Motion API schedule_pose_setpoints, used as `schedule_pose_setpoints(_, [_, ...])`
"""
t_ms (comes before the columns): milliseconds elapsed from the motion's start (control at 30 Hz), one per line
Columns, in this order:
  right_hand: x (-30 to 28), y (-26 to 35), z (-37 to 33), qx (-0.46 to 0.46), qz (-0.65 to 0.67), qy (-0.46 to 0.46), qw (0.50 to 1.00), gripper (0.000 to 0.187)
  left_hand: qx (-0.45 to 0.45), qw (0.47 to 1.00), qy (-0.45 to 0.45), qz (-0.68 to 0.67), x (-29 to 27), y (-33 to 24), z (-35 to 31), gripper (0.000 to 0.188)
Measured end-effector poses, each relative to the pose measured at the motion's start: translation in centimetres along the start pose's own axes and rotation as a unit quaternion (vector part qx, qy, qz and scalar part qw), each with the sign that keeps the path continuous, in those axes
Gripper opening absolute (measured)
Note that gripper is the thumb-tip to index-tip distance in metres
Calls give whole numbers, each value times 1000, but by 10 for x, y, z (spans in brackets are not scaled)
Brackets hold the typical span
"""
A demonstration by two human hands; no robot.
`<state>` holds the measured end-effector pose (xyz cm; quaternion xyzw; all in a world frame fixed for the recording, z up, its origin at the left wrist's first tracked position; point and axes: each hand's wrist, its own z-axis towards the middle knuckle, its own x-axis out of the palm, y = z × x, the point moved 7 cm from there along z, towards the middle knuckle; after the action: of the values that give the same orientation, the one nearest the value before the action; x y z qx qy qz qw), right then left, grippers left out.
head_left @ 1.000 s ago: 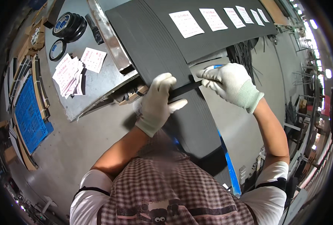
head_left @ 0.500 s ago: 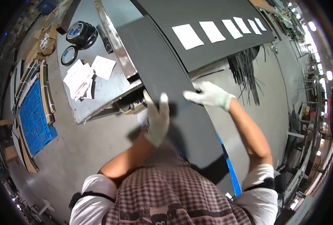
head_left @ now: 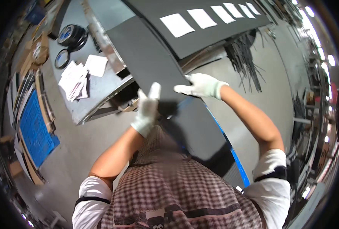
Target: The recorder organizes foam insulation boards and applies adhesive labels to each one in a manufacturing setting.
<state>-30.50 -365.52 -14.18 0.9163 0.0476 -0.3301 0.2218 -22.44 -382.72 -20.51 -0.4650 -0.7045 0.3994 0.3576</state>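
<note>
A long, dark grey flat sheet [head_left: 150, 57] runs from the upper left toward my body, on top of other dark sheeting [head_left: 204, 133] with a blue strip [head_left: 236, 164] along its right edge. My left hand [head_left: 148, 108], in a white glove, is at the sheet's left edge, with its thumb on the upper face. At the right edge is my gloved right hand [head_left: 204, 86], thumb on top and fingers bent around the edge. Both hands look closed on the sheet; the fingers underneath are hidden. Motion blur softens the area between the hands.
A wide dark panel [head_left: 204, 40] bearing several white paper sheets [head_left: 177, 24] lies beyond. On the metal table [head_left: 100, 89] at left are black tape rolls [head_left: 73, 36] and loose papers [head_left: 74, 81]. Dark strips [head_left: 240, 61] hang at right. A blue pallet [head_left: 37, 129] stands far left.
Both hands have shifted slightly left and away from my body along the sheet. The whole view has moved a little. The sheet's upper face now looks smoother, with fewer lines showing.
</note>
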Motion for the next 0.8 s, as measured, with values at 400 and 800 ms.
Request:
schedule_pose_setpoints(400, [188, -149, -237, 123, 434, -84, 889, 46, -4, 979, 19, -204, 9, -18, 25, 54])
schedule_pose_setpoints(800, [185, -108, -248, 67, 240, -9, 968, 96, -22, 982, -25, -184, -5, 9, 40, 51])
